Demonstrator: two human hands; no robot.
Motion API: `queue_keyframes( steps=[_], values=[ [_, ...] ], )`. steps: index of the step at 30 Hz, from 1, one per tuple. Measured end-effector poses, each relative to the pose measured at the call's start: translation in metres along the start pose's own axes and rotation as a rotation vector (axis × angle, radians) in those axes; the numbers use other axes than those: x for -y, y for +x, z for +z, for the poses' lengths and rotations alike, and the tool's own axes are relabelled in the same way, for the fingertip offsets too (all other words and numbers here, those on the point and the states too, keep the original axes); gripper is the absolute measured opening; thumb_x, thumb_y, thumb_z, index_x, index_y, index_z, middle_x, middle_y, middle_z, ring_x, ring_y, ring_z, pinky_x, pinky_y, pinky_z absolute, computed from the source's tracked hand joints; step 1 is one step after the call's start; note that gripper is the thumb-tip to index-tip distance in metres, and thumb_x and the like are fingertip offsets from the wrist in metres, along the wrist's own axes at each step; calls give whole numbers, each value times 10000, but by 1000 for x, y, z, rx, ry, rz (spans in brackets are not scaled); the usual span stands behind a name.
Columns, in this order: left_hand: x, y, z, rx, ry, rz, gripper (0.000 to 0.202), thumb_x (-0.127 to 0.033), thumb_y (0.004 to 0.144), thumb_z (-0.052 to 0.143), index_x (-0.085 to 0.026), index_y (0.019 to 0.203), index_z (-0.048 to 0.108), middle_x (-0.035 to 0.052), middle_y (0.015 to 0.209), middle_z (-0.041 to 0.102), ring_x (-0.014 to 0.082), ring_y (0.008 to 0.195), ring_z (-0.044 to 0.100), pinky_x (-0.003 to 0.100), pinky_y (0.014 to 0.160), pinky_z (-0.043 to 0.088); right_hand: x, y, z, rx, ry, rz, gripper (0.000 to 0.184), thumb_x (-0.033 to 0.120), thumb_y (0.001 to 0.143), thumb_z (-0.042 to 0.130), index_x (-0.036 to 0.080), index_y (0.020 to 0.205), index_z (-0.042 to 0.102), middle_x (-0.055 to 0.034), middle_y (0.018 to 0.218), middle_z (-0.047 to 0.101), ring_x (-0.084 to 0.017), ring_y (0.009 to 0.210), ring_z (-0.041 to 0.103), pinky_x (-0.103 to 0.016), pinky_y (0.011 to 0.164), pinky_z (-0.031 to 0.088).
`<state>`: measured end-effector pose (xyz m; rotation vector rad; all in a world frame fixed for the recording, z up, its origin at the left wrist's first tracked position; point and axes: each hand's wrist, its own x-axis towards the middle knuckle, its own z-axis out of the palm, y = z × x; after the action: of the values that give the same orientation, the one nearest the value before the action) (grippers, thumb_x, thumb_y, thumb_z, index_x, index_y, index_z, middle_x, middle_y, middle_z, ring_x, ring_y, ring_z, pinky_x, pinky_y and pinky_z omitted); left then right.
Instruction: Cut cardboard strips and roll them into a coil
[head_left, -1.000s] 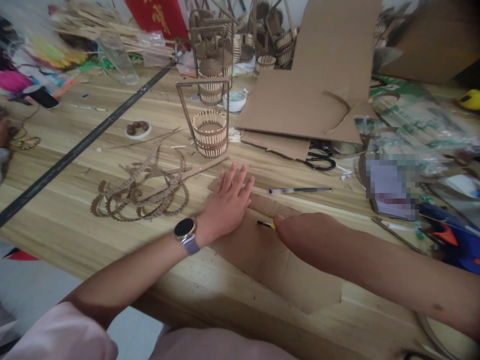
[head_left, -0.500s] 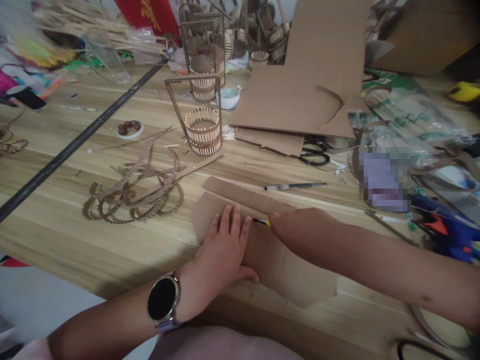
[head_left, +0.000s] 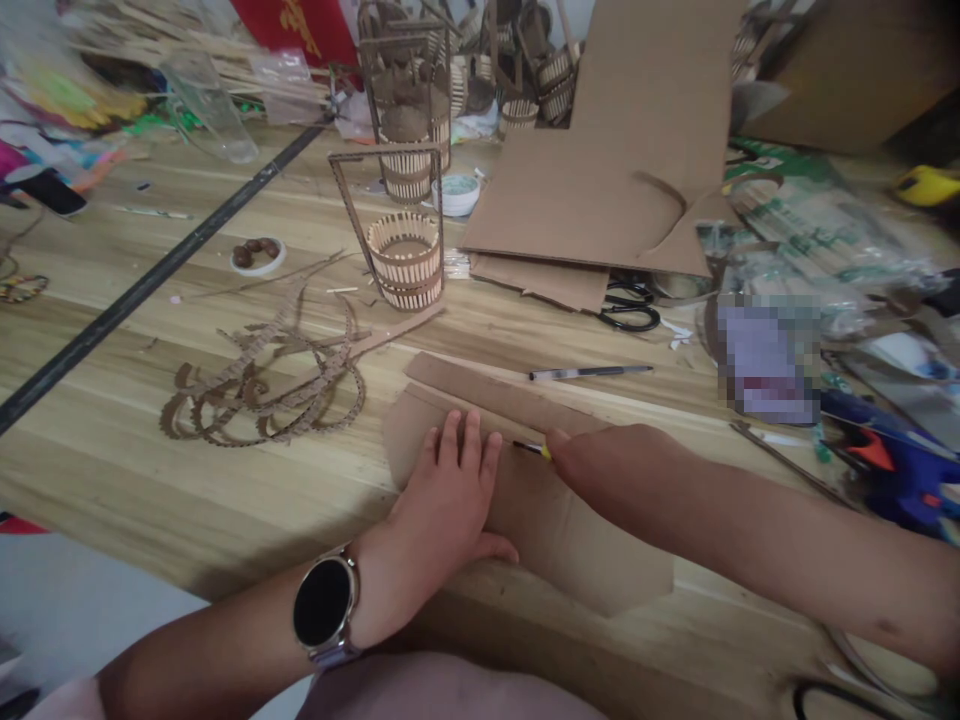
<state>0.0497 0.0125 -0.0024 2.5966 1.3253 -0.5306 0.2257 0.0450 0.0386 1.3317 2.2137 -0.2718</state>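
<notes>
My left hand (head_left: 448, 505) lies flat with fingers spread on a cut piece of cardboard (head_left: 577, 540), pressing it to the table. In my right hand (head_left: 604, 462) is a yellow utility knife (head_left: 541, 451). Its thin dark blade points left and touches the cardboard beside my left fingertips. Most of the knife's handle is hidden in my fist. Along the far edge of the cardboard runs a narrow cardboard strip (head_left: 480, 385). A pen (head_left: 592, 372) lies just beyond it.
Curled corrugated strips (head_left: 270, 390) lie left, near a small handled basket (head_left: 406, 262). Large cardboard (head_left: 600, 190) and black scissors (head_left: 631, 312) are beyond the pen. A blue glue gun (head_left: 900, 470) sits right. A long dark bar (head_left: 165, 265) crosses the left side.
My right hand and the knife have shifted slightly right and down along the cardboard, away from my left fingers. My left hand stays in place.
</notes>
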Motion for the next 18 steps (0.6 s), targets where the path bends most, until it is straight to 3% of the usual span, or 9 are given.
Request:
queue_keyframes(
  steps=[4,15,18],
  values=[
    [0,0,1,-26,5,-2,1184,-783,667,664,-58,1533,310,331,1562,206,488,1441,273,598,1106,380,-1,-3,-2,122,-53,-24,380,-14,822,520,159,1130,661,-136,872,778,-326,809,765,-356,591,588],
    [-1,0,-2,12,4,-1,1173,-788,689,635,-56,1538,291,332,1564,177,480,1449,243,596,1120,362,-1,-12,-3,256,-41,82,491,-17,855,493,140,1312,579,-163,913,778,-364,857,758,-448,632,602],
    [-1,-1,-3,17,3,-6,1171,-782,686,645,-62,1539,291,330,1563,180,476,1450,243,594,1124,359,-3,-15,1,254,-26,89,457,-12,869,469,125,1288,590,-167,904,779,-370,838,758,-469,623,601]
  ],
)
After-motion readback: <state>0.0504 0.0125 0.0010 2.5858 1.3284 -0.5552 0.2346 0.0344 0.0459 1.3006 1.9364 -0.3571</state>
